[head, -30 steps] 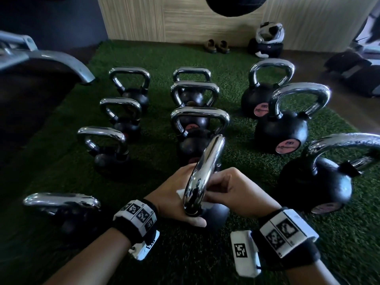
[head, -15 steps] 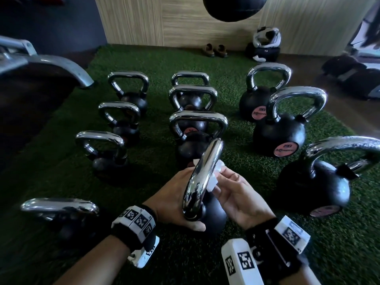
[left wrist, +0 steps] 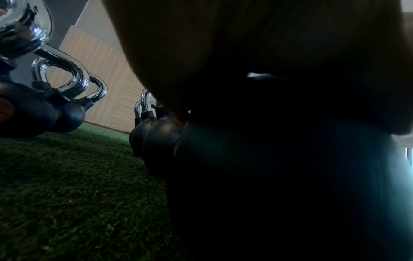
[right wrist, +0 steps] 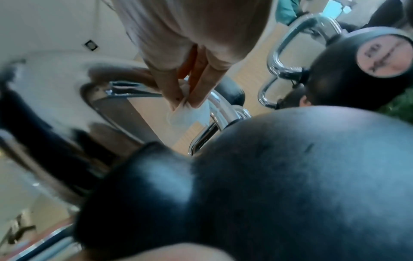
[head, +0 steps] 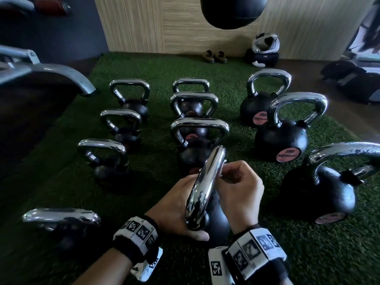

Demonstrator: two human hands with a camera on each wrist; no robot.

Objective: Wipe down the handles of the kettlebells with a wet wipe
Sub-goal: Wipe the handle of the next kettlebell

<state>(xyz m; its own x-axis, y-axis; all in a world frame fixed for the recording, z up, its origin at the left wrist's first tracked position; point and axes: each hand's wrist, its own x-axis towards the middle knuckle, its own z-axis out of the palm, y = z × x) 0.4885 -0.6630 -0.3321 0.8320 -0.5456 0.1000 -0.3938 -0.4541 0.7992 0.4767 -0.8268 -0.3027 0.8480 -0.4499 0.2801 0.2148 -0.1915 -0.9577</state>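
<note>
The nearest kettlebell, a black ball [head: 219,221] with a chrome handle [head: 205,186], stands on green turf between my hands. My left hand [head: 176,204] grips it from the left, thumb lying across the ball below the handle's near end; its fingers are hidden behind the handle. In the left wrist view my palm covers the dark ball [left wrist: 268,176]. My right hand [head: 240,182] is curled against the upper right side of the handle. The right wrist view shows its fingertips pinching a white wet wipe [right wrist: 190,113] beside the chrome bar [right wrist: 125,93].
Several more chrome-handled kettlebells stand in rows on the turf [head: 156,171]: a big one close on the right [head: 318,192], a small one at near left [head: 61,217]. A metal frame [head: 51,73] juts in at far left. Shoes [head: 214,56] and a helmet [head: 265,45] lie by the back wall.
My right hand rose from low beside the handle to its upper part, briefly spread with the wipe showing, and has now curled over it. The left hand kept its hold.
</note>
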